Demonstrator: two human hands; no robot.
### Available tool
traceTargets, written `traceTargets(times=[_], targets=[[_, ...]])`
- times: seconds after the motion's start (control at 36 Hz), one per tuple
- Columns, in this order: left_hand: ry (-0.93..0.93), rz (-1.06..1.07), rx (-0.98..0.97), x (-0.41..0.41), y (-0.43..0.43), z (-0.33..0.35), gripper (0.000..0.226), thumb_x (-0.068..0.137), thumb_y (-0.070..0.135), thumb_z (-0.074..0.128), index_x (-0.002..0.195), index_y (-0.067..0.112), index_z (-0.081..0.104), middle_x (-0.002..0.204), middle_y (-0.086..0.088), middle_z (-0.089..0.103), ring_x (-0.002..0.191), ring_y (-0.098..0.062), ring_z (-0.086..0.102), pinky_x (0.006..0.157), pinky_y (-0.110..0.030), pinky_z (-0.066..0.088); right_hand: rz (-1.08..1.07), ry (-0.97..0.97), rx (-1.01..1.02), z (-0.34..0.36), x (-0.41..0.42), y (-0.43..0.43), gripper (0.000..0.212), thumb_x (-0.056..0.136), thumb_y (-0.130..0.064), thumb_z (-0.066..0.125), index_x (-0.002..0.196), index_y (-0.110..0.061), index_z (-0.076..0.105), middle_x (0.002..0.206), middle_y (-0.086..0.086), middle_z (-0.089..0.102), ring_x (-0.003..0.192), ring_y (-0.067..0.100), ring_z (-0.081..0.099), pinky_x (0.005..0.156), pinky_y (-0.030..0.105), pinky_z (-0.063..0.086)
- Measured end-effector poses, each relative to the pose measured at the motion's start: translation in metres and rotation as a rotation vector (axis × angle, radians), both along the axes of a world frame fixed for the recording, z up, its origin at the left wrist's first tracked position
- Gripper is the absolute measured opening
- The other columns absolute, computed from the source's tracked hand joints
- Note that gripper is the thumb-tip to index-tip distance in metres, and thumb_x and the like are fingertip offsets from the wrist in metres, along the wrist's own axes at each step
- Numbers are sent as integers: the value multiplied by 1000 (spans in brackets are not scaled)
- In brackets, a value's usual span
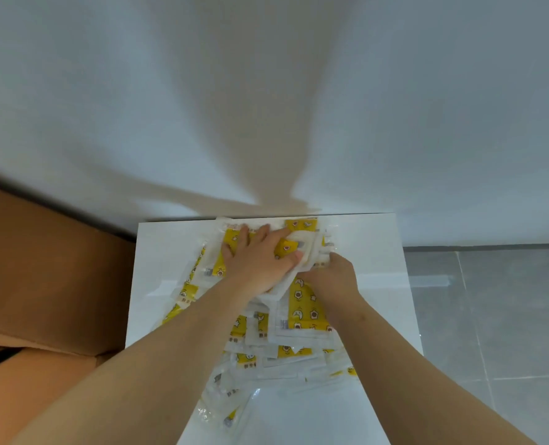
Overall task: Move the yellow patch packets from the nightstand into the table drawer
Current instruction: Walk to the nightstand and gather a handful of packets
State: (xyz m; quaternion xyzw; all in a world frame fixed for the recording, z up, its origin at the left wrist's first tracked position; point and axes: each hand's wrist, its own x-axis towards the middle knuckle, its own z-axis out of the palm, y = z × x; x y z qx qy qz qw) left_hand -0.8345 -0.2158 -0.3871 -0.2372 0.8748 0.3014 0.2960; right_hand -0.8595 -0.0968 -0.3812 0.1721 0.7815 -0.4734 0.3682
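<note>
A loose pile of several yellow patch packets (303, 311) in clear wrappers covers the white nightstand top (379, 258). My left hand (257, 258) lies on the far part of the pile with fingers spread, thumb over a small stack of packets. My right hand (334, 274) is just to its right, fingers curled under the edge of that same stack; its fingertips are hidden. The drawer is not in view.
A white wall rises directly behind the nightstand. A brown upholstered bed or headboard (48, 284) sits against its left side. Grey tiled floor (491, 316) lies to the right.
</note>
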Motion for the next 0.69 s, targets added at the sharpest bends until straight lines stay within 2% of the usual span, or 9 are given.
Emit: traceTargets(times=[0.06,0.14,0.19,0.25,0.36,0.44,0.56,0.61,0.69], targets=[[72,-25,34,3,1,0,46,93,52,40,138,44,32,154,15,21,146,-17,-5,114,-52,-6,-64,-30,-38,1,2,7,25,74,-20,76,94,-10,65,92,11,68,86,28,65,85,47,55],[175,-60,52,14,4,0,30,95,37,45,125,39,47,144,17,39,146,-10,1,114,-48,-8,-133,-4,-57,1,6,24,16,77,-10,71,89,-11,62,90,11,67,80,27,64,74,40,55],[227,-128,-1,24,8,-1,26,95,35,46,120,37,49,140,19,41,145,-8,4,115,-44,-8,-169,54,-75,3,8,34,17,79,-9,70,85,-19,57,86,4,64,77,19,62,67,33,52],[275,-173,-66,34,14,-2,27,94,36,47,121,38,48,137,22,40,144,-7,8,115,-38,-6,-177,98,-68,3,10,42,22,81,-11,67,80,-26,51,84,-1,61,77,16,61,67,31,51],[382,-89,-189,44,25,0,44,90,40,53,133,36,42,136,13,44,136,-13,28,111,-34,10,-141,98,34,-2,16,49,19,80,-27,69,80,-27,49,91,4,63,84,27,64,82,47,53],[253,2,-263,44,24,2,72,84,56,53,145,36,21,149,6,25,139,-19,19,110,-36,15,-114,95,59,-1,20,49,21,79,-33,69,81,-26,49,93,5,63,86,29,64,86,51,51],[-13,131,-224,45,12,0,94,70,76,51,146,43,6,157,-1,-10,144,-29,-12,114,-51,-2,-108,116,-10,7,19,50,19,83,-24,67,82,-27,48,88,0,62,84,23,64,83,48,53],[-66,130,-193,45,7,-1,94,70,76,51,146,44,6,157,-3,-10,144,-31,-14,114,-54,-4,-119,126,-50,11,20,51,19,84,-22,67,82,-27,48,87,-1,62,83,21,64,80,44,55],[-5,99,-248,45,3,2,83,72,70,55,142,42,21,155,0,15,144,-27,8,114,-54,8,-156,132,-82,12,22,52,20,84,-20,67,81,-27,48,85,-3,62,80,19,64,73,37,55]])
